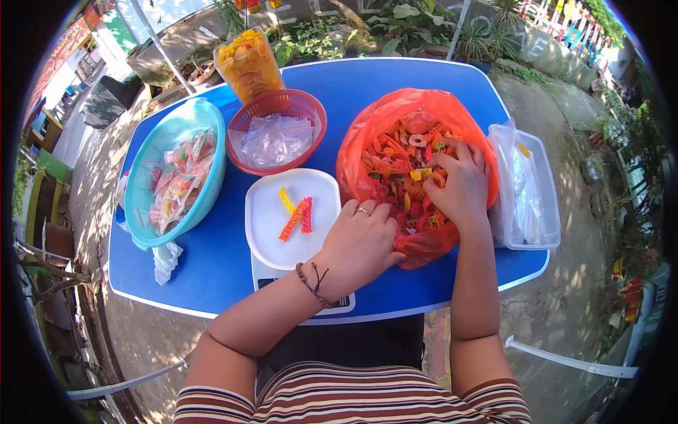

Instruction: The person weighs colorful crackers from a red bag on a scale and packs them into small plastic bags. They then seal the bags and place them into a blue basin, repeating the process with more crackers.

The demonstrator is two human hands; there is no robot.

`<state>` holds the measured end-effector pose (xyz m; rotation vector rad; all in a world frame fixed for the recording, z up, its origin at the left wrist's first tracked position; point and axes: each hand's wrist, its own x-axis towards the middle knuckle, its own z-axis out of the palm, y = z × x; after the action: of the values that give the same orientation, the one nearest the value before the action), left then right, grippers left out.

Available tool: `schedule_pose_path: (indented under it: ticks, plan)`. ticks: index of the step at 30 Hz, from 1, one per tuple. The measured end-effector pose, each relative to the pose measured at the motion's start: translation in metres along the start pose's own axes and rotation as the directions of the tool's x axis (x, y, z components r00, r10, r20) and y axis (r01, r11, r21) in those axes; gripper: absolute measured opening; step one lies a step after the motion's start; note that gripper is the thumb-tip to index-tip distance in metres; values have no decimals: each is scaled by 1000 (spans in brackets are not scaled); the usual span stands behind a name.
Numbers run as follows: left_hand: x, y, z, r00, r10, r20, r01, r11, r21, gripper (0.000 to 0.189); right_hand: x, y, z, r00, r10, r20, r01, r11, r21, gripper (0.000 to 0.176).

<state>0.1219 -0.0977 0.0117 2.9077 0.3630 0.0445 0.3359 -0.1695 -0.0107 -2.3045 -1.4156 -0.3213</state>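
Note:
A red plastic bag (pixel 353 134) stands wide open on the table, full of colorful spiral and wheel-shaped snack pieces (pixel 399 166). My left hand (pixel 360 244), with a ring and a braided bracelet, has its fingers closed over the bag's near-left rim. Inside the bag, my right hand (pixel 462 180) reaches in from the right. Its fingers and thumb are apart over the pieces, close to a yellow one. Left of the bag, a white kitchen scale (pixel 265 240) carries one yellow, one orange and one red twisted piece (pixel 296 219). My left forearm partly covers its display.
A turquoise basket (pixel 215 162) of packed snack bags stands left. Behind the scale, a red basket (pixel 318 145) holds clear plastic bags. A tub of yellow chips (pixel 251 67) is at the back. A clear container (pixel 544 212) with plastic bags sits at the blue table's (pixel 205 283) right edge.

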Motion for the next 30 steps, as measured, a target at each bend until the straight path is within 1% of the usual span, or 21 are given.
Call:
schedule_pose_path:
  ticks: [4, 7, 10, 13, 16, 19, 22, 26, 28, 30]
  plan:
    - [11, -7, -7, 999, -1, -45, 2, 1000, 29, 36, 1, 1, -1, 997, 37, -61, -38, 999, -7, 19]
    - [21, -12, -12, 998, 8, -65, -8, 1000, 7, 25, 3, 13, 3, 990, 50, -129, -55, 998, -35, 15]
    - [32, -15, -12, 996, 26, -83, -25, 1000, 18, 22, 4, 21, 7, 984, 80, -161, -80, 997, 10, 14]
    - [48, -20, 5, 971, 105, -216, -89, 993, 81, 32, 5, 14, 7, 988, -23, -151, 23, 1000, -1, 17]
    - [66, -23, 29, 934, 143, -329, -98, 984, 149, 42, 3, 5, 14, 969, -209, -131, 216, 975, 43, 22]
    - [70, -28, 38, 962, 94, -255, -31, 970, 240, 46, -2, 6, 12, 989, -146, -5, 146, 987, 69, 26]
    - [67, -29, 31, 985, -5, -170, 27, 992, 127, 47, 2, 7, -5, 997, -42, 63, 39, 998, 45, 24]
    - [62, -31, 23, 972, -68, -226, 117, 970, 212, 50, 1, 22, -2, 999, 11, -40, -9, 998, 64, 18]
    - [62, -34, 13, 974, -108, -199, 156, 957, 244, 51, 3, 24, -2, 995, 62, -78, -56, 996, 71, 17]
    - [63, -39, 4, 977, -130, -168, 169, 955, 245, 51, 2, 24, 0, 991, 19, -130, -9, 997, 75, 19]
